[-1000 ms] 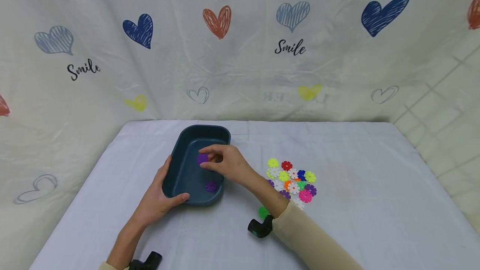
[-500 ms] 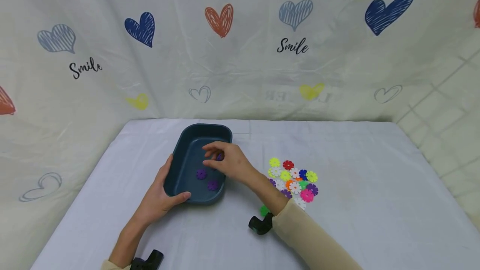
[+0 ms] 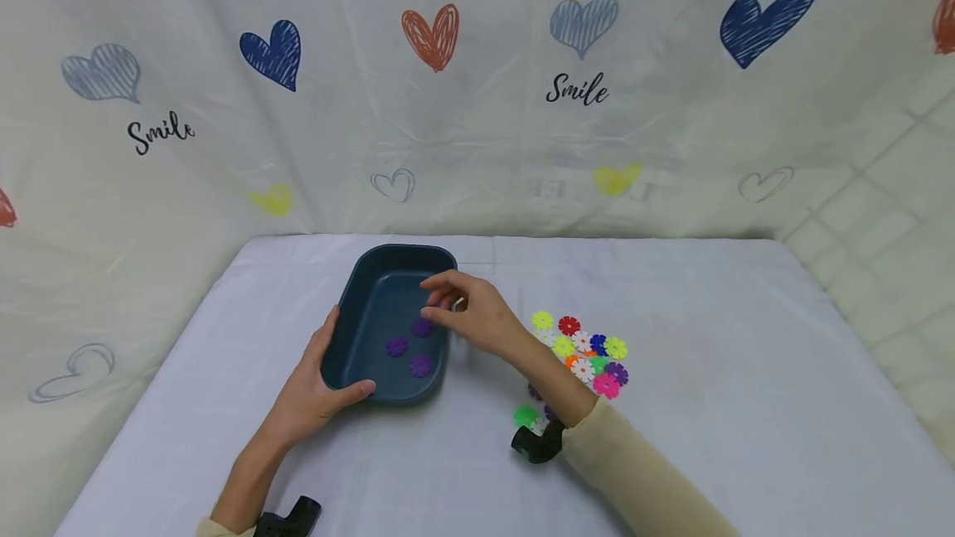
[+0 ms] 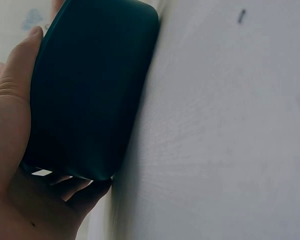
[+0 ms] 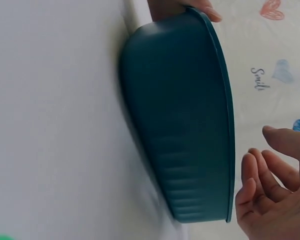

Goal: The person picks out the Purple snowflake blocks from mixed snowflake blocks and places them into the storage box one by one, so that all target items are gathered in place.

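A dark teal rectangular tray (image 3: 358,305) lies on the white-covered table. My left hand (image 3: 309,396) grips its near left corner, thumb by the near rim and fingers along the left side. In the left wrist view, the thumb (image 4: 21,65) and fingers (image 4: 77,192) go round the tray wall. Three purple flower-shaped discs (image 3: 396,346) rest on the tray floor. Over the tray's right rim is my right hand (image 3: 477,313). The right wrist view shows its fingers (image 5: 265,175) loosely bent and the thumb apart, with nothing held.
To the right of the tray, a loose group of flower discs (image 3: 607,385) in several colours lies on the table, partly hidden by my right forearm. A green disc (image 3: 525,416) is nearer me. A white curtain (image 3: 492,123) with printed hearts stands behind.
The right hand let go of purple discs over the tray, and three now lie there instead of one. It then moved slightly right, fingers parting. The left hand stayed on the tray.
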Demonstrator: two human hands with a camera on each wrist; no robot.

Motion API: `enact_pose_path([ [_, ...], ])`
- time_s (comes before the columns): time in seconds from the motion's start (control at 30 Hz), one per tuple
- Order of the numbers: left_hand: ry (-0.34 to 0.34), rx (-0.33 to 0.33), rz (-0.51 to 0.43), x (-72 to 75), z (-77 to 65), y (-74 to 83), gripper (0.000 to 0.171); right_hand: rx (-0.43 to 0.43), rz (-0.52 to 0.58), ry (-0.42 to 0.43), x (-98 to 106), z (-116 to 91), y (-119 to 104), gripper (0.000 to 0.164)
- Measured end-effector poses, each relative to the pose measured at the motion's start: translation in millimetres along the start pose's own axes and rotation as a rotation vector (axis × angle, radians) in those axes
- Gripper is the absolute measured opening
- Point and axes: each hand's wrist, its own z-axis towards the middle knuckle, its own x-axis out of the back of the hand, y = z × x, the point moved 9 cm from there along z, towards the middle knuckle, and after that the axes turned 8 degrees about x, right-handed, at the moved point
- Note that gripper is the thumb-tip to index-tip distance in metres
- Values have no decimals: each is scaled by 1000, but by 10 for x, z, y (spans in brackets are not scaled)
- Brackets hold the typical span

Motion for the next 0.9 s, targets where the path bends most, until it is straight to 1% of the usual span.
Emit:
enact_pose_path([
  [0.13, 5, -4, 13, 23, 6, 9, 123, -8, 13, 0, 56, -56, 27, 33],
  [0.33, 4, -8, 23, 31, 3, 14, 123, -5, 11, 0, 135, -143, 8, 31],
  [0.57, 1, -12, 0, 16, -7, 6, 123, -30, -5, -1, 210, -238, 39, 31],
  [0.9, 1, -10, -3, 15, -7, 9, 123, -46, -19, -3, 319, -352, 82, 32],
])
